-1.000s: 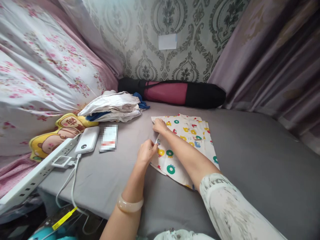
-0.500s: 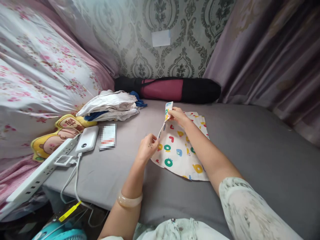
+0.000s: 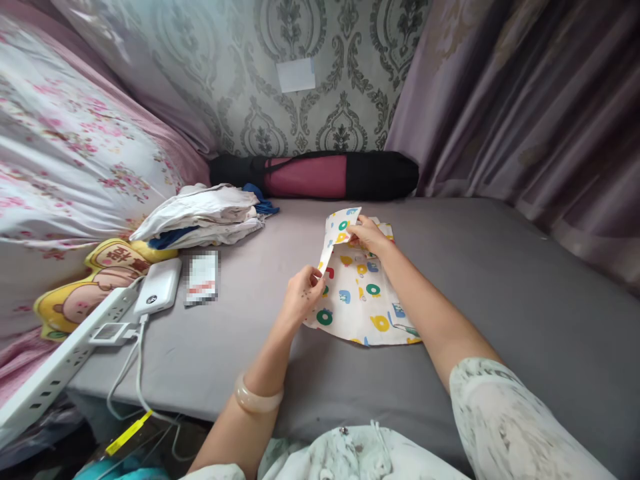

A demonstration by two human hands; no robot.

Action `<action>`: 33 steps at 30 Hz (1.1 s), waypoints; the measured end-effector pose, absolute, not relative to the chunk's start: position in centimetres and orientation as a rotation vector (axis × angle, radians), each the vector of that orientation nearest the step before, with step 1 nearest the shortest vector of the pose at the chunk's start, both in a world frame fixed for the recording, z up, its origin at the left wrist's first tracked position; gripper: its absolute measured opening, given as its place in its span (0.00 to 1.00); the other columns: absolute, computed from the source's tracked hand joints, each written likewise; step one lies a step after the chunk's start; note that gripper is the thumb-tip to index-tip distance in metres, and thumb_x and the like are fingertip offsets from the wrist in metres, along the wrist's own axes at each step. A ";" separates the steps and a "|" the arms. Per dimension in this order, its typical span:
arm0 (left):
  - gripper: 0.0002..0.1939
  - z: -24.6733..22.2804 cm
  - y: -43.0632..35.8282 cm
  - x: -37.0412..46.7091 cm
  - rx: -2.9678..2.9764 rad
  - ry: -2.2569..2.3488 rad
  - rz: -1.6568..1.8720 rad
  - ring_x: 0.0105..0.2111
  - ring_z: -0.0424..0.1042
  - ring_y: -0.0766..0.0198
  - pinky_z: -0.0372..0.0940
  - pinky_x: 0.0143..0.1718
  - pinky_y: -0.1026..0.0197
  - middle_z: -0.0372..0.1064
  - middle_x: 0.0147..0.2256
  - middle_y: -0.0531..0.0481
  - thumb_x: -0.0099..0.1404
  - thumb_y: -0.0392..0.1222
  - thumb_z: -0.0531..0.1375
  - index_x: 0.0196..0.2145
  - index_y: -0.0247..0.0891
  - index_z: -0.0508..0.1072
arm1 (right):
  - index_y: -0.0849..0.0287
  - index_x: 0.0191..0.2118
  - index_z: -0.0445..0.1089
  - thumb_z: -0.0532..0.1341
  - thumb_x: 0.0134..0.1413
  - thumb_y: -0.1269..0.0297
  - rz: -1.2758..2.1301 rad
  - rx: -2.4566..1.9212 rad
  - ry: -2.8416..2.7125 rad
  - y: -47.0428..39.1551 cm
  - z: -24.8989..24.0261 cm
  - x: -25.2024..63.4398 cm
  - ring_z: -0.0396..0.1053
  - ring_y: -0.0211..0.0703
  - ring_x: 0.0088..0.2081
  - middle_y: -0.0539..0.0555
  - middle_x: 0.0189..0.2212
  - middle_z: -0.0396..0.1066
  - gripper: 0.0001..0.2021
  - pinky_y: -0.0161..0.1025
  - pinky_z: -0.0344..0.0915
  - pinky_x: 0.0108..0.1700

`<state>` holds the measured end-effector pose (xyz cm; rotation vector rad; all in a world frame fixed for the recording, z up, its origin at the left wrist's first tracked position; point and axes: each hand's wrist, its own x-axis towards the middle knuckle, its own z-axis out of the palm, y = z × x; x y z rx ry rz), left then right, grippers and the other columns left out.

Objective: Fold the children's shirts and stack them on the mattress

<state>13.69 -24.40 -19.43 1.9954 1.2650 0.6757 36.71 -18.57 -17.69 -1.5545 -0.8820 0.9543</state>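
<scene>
Two pinches, my left hand (image 3: 303,293) at the near edge and my right (image 3: 369,235) at the raised far edge, hold the printed cloth (image 3: 350,303) on the grey sheet (image 3: 240,347); uneven pulling could crease it or slip a corner; both my forearms reach forward, converging

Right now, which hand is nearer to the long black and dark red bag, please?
The right hand. It is in front of the bag, not touching it, holding the patterned cloth. The left hand also holds the cloth, but closer to the wearer.
</scene>
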 end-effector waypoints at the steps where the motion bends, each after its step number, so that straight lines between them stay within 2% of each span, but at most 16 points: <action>1: 0.04 -19.7 -24.5 13.9 1.994 1.254 0.683 0.25 0.66 0.67 0.56 0.27 0.66 0.67 0.23 0.56 0.60 0.41 0.57 0.32 0.40 0.70 | 0.56 0.41 0.65 0.60 0.42 0.76 0.952 -1.557 -0.882 -18.6 -17.9 37.0 0.69 0.39 0.25 0.48 0.26 0.71 0.16 0.34 0.67 0.27; 6: 0.06 -20.5 -25.3 14.7 1.981 1.167 0.711 0.24 0.64 0.68 0.55 0.27 0.66 0.65 0.22 0.58 0.62 0.42 0.55 0.34 0.40 0.70 | 0.56 0.42 0.65 0.59 0.42 0.75 0.955 -1.599 -0.877 -19.0 -19.0 38.0 0.69 0.39 0.25 0.48 0.28 0.71 0.17 0.33 0.67 0.26; 12: 0.11 -20.1 -25.7 15.0 1.974 1.180 0.708 0.25 0.65 0.66 0.57 0.28 0.65 0.66 0.23 0.55 0.64 0.49 0.55 0.33 0.39 0.71 | 0.57 0.47 0.66 0.61 0.44 0.74 0.945 -1.689 -0.899 -19.2 -20.0 38.8 0.70 0.39 0.26 0.48 0.26 0.71 0.20 0.32 0.68 0.26; 17: 0.10 -20.4 -24.5 14.6 1.947 1.343 0.930 0.32 0.69 0.63 0.61 0.34 0.62 0.71 0.30 0.51 0.67 0.42 0.51 0.35 0.39 0.71 | 0.60 0.54 0.65 0.61 0.48 0.73 0.906 -1.850 -0.886 -19.4 -20.1 39.7 0.69 0.38 0.25 0.48 0.24 0.71 0.24 0.31 0.65 0.25; 20: 0.10 -21.1 -24.0 14.4 2.062 1.338 1.007 0.35 0.69 0.61 0.63 0.39 0.59 0.71 0.34 0.48 0.67 0.38 0.50 0.37 0.39 0.70 | 0.61 0.58 0.62 0.61 0.49 0.70 0.700 -2.023 -0.892 -19.4 -20.0 40.3 0.72 0.42 0.30 0.53 0.31 0.74 0.28 0.35 0.68 0.30; 23: 0.11 -21.9 -24.3 14.6 2.281 1.223 0.942 0.39 0.69 0.59 0.64 0.43 0.55 0.71 0.37 0.46 0.67 0.35 0.48 0.40 0.39 0.70 | 0.62 0.57 0.64 0.58 0.53 0.68 0.328 -2.141 -1.068 -19.3 -19.8 40.2 0.73 0.48 0.43 0.60 0.43 0.74 0.24 0.40 0.69 0.44; 27: 0.16 -22.8 -25.2 15.1 2.555 1.004 0.808 0.54 0.66 0.55 0.63 0.53 0.50 0.69 0.51 0.41 0.66 0.31 0.48 0.49 0.38 0.67 | 0.65 0.58 0.63 0.48 0.60 0.70 0.066 -2.114 -1.434 -18.6 -19.9 38.2 0.64 0.50 0.56 0.64 0.54 0.68 0.22 0.43 0.59 0.57; 30: 0.19 -23.3 -25.7 15.6 2.694 1.000 0.640 0.63 0.56 0.49 0.56 0.61 0.45 0.61 0.60 0.38 0.66 0.32 0.49 0.55 0.35 0.64 | 0.65 0.61 0.60 0.43 0.64 0.66 0.100 -2.053 -1.769 -17.7 -20.4 36.1 0.56 0.49 0.63 0.63 0.61 0.61 0.24 0.45 0.51 0.63; 33: 0.21 -23.4 -26.0 16.0 2.770 1.035 0.473 0.66 0.49 0.47 0.50 0.64 0.42 0.56 0.64 0.36 0.70 0.38 0.48 0.58 0.32 0.62 | 0.65 0.66 0.53 0.40 0.66 0.59 0.209 -2.122 -1.959 -16.4 -21.3 34.7 0.42 0.51 0.68 0.61 0.68 0.49 0.27 0.51 0.40 0.67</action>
